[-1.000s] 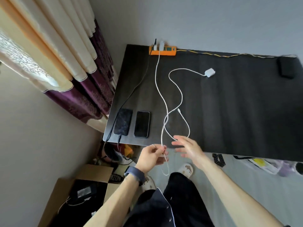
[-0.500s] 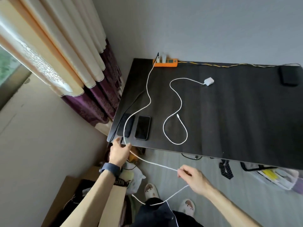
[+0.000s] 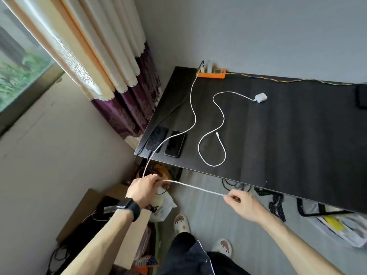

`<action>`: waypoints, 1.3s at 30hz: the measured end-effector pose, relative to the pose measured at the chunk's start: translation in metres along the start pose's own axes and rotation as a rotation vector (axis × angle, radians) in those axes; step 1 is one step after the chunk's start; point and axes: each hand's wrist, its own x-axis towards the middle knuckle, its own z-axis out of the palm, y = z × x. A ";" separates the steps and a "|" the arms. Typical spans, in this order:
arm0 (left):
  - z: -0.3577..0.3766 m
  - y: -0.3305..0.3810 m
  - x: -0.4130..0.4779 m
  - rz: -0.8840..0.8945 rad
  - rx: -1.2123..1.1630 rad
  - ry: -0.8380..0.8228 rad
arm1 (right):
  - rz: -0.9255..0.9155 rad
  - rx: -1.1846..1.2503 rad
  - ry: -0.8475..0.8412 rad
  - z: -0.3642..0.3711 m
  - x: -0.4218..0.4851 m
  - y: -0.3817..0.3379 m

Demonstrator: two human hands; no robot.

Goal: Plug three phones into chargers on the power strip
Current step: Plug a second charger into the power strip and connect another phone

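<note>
An orange power strip (image 3: 212, 74) sits at the dark table's far left corner with a black and a white charger plugged in. A long white cable (image 3: 193, 108) runs from it across the table, over the left phone (image 3: 156, 138), and off the front edge. My left hand (image 3: 145, 187) grips this cable below the table edge, and my right hand (image 3: 241, 203) pinches it further along, the stretch between them taut. A second phone (image 3: 175, 143) lies beside the first. A loose white charger (image 3: 261, 97) with its own coiled cable (image 3: 219, 124) lies mid-table.
The dark table (image 3: 297, 145) stands against a grey wall. A black object (image 3: 362, 96) sits at its far right. Curtains (image 3: 111, 62) hang at the left. Cardboard boxes (image 3: 87, 207), bags and cords clutter the floor under and beside the table.
My left hand has slid the cable from mid-front of the table to the left corner and then drawn back off the edge. My right hand now pulls the cable straight.
</note>
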 end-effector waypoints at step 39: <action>0.041 0.102 -0.024 0.060 -0.324 -0.175 | -0.114 -0.285 0.234 -0.002 -0.001 -0.040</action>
